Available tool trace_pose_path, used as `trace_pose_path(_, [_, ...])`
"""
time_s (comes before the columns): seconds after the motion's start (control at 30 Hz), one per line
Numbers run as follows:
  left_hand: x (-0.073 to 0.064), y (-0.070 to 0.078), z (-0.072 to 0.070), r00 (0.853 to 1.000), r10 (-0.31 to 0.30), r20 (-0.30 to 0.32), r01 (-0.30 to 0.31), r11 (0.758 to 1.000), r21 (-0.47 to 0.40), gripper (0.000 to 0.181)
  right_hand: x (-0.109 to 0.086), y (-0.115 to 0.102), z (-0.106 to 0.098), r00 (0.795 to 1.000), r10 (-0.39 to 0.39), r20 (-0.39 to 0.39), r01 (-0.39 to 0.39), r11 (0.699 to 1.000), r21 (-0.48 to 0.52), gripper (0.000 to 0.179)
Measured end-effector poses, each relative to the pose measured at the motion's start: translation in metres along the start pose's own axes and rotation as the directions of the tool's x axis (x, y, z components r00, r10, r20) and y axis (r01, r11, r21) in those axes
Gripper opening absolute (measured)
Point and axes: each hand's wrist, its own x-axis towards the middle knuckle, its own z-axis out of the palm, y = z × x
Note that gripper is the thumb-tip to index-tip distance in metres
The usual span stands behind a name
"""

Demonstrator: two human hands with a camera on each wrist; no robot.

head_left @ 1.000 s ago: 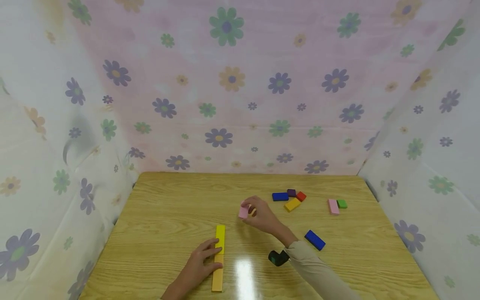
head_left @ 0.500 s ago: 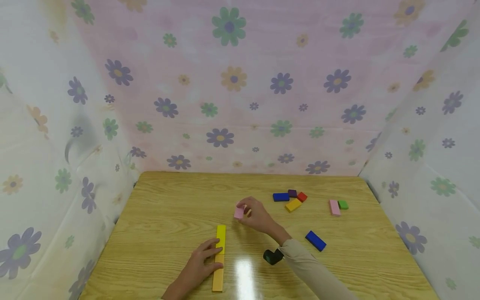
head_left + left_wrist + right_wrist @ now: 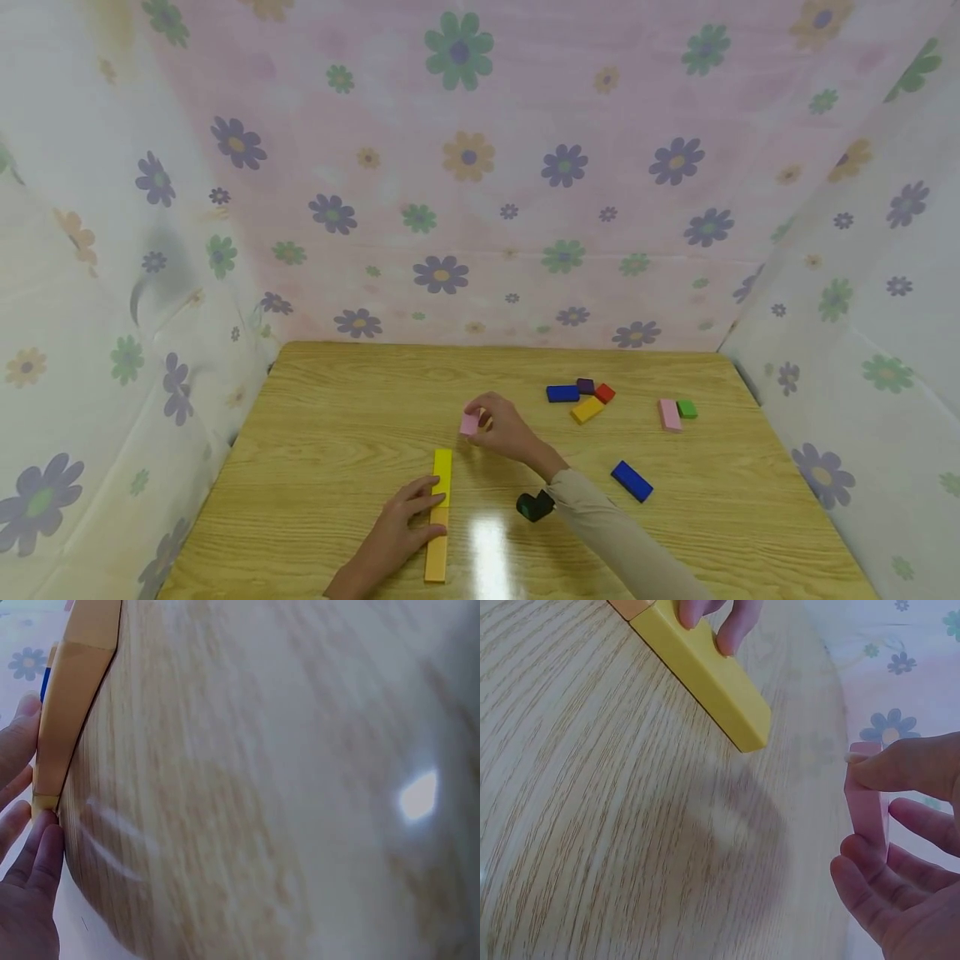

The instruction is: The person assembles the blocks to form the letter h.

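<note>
The block row (image 3: 440, 514) lies left of the block cluster (image 3: 587, 409).

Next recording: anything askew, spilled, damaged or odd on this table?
Nothing stands out: no spill or damage shows. The left hand touches the yellow block and orange block, lined up end to end; the right hand holds a pink block.

Okay so colour-wise we had a bright yellow block (image 3: 443, 467), light orange block (image 3: 436, 560), pink block (image 3: 468, 425), second pink block (image 3: 670, 415), blue block (image 3: 562, 394), second blue block (image 3: 632, 482), dark purple block (image 3: 585, 387), red block (image 3: 604, 394), golden-yellow block (image 3: 587, 410) and green block (image 3: 687, 409), all plain. Our table (image 3: 337, 400) was yellowish tan with brown wood grain, the sleeve (image 3: 626, 537) beige, and the backdrop (image 3: 390, 108) went pale pink with purple, green and orange flowers (image 3: 565, 166).
</note>
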Motion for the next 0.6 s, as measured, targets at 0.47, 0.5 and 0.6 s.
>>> trace_pose_path(0.47, [0.0,-0.001,0.001,1.0,0.01,-0.006,-0.01,1.0,0.001,0.042,0.009,0.003,0.015,0.998,0.046,0.043,-0.047,0.999,0.015,0.034])
trace_pose_path(0.5, [0.0,-0.001,0.001,1.0,0.014,-0.008,-0.014,1.0,0.0,0.042,0.009,0.003,0.016,0.998,0.046,0.042,-0.047,0.999,0.017,0.034])
trace_pose_path(0.6, [0.001,0.0,0.001,1.0,0.016,-0.014,-0.017,1.0,-0.005,0.042,0.011,0.003,0.019,0.998,0.037,0.042,-0.037,0.999,0.015,0.033])
